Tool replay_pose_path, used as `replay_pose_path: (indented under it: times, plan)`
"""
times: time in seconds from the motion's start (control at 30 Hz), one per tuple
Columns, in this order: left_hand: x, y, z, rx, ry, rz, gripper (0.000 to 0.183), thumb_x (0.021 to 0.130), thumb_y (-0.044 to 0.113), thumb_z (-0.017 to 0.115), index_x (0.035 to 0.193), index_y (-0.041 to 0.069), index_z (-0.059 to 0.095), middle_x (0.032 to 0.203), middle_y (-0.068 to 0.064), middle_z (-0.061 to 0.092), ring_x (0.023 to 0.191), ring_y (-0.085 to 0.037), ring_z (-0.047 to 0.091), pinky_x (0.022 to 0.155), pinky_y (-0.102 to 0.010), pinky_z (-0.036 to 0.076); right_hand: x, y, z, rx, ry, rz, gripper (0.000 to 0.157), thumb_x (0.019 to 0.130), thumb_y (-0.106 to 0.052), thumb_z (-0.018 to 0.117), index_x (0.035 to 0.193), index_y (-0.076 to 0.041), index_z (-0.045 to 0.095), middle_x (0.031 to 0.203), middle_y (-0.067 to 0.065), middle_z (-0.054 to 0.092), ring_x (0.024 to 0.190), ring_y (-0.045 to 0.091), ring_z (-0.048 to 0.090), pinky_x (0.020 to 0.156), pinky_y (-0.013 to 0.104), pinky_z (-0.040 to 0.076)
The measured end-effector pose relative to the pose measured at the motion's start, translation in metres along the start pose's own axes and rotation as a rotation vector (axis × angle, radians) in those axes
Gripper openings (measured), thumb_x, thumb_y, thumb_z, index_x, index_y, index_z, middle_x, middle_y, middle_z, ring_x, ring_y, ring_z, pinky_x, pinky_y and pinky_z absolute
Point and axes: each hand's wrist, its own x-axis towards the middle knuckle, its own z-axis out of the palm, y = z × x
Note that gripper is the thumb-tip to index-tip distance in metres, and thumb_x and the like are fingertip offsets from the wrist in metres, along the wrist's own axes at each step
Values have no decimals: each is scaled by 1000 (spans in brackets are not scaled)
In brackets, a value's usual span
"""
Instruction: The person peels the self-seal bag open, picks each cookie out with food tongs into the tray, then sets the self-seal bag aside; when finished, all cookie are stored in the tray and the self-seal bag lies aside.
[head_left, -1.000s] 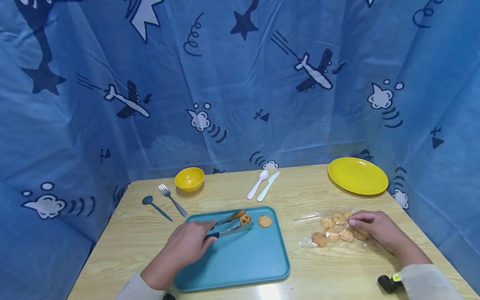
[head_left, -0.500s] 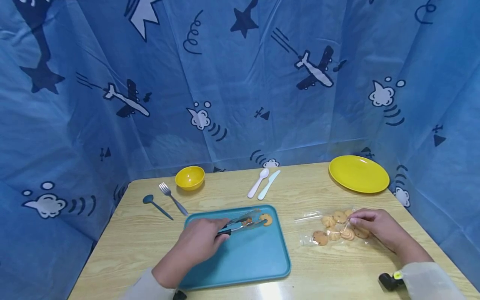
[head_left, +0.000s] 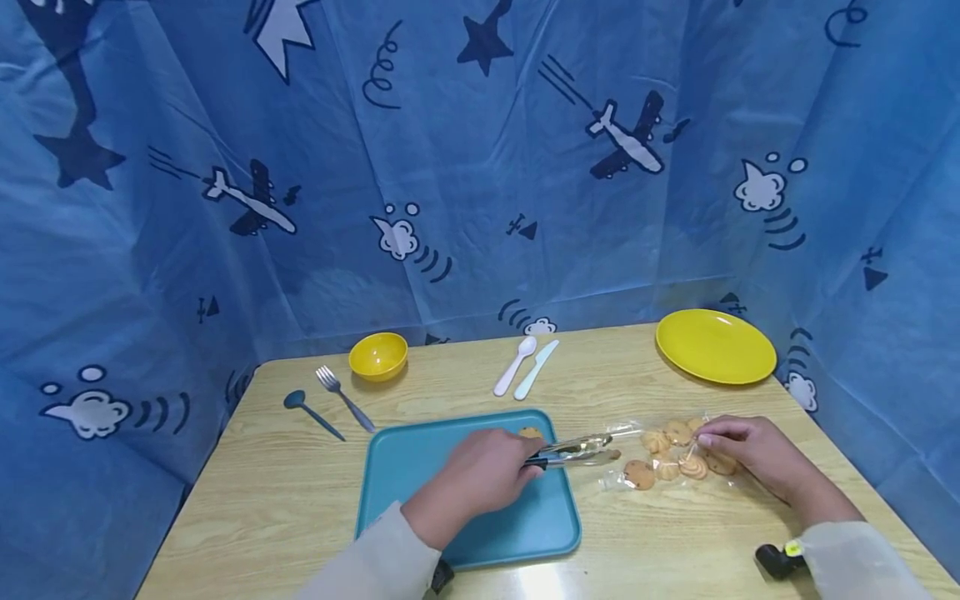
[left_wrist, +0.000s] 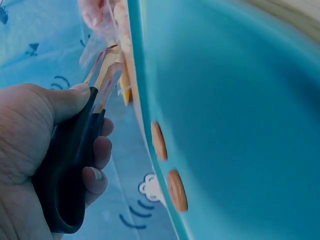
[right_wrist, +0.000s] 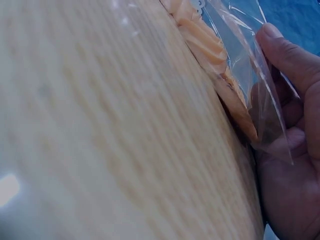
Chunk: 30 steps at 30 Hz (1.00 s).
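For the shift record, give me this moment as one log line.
left hand: grips tongs near clear bag | right hand: pinches bag, cookies inside | on tray: two more cookies

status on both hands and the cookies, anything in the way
Left hand holding tongs, tips close by bag. Right hand pinching bag, cookies inside. Two more cookies on tray. Bag's plastic maybe in way.

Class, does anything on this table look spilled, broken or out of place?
Nothing looks spilled or broken. Slightly odd: the yellow plate hides the back-right corner of the table and may overhang. Two cookies lie on the tray.
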Motion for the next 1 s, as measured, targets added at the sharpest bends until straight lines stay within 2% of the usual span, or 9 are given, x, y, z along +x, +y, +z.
replay_pose_path:
  times: [0.17, 0.4, 0.5, 0.63, 0.73, 1.0]
  plan:
    - [10, 8, 3, -3, -35, 27, 44, 101, 48, 60, 141, 29, 63, 109, 9, 75, 85, -7, 68, 70, -30, 54, 1, 0, 1, -2, 10, -10, 35, 98, -38, 69, 118, -10, 77, 120, 4, 71, 102, -10, 58, 87, 13, 47]
    - [13, 8, 2, -35, -70, 57, 45, 101, 48, 59, 142, 28, 62, 112, 10, 75, 88, -7, 69, 71, -29, 54, 1, 1, 1, -12, 26, -19, 34, 97, -36, 71, 117, -9, 77, 119, 4, 72, 101, -12, 57, 88, 11, 45]
    - [15, 9, 2, -38, -82, 62, 46, 101, 48, 59, 142, 29, 61, 113, 11, 75, 87, -7, 68, 68, -28, 53, 1, 2, 0, 4, 22, -9, 35, 97, -36, 71, 117, -8, 77, 118, 2, 72, 101, -11, 57, 87, 11, 45]
    - [16, 11, 2, -41, -98, 58, 46, 100, 49, 60, 143, 31, 60, 105, 11, 75, 80, -6, 66, 62, -28, 50, 0, 0, 0, 17, 14, 2, 36, 97, -36, 70, 118, -8, 76, 120, 5, 71, 102, -11, 57, 88, 12, 46]
    - [17, 12, 2, -40, -102, 62, 47, 101, 49, 60, 144, 32, 59, 102, 11, 75, 78, -6, 65, 63, -29, 50, -1, -1, 1, 4, 16, 10, 36, 97, -37, 70, 118, -9, 77, 122, 7, 70, 101, -12, 56, 87, 12, 46]
    - [18, 8, 0, -53, -101, 80, 48, 100, 49, 62, 145, 32, 59, 107, 11, 75, 79, -4, 63, 64, -26, 47, -1, -2, 1, -8, 27, 15, 38, 97, -39, 70, 119, -9, 77, 125, 9, 69, 101, -14, 54, 87, 10, 44]
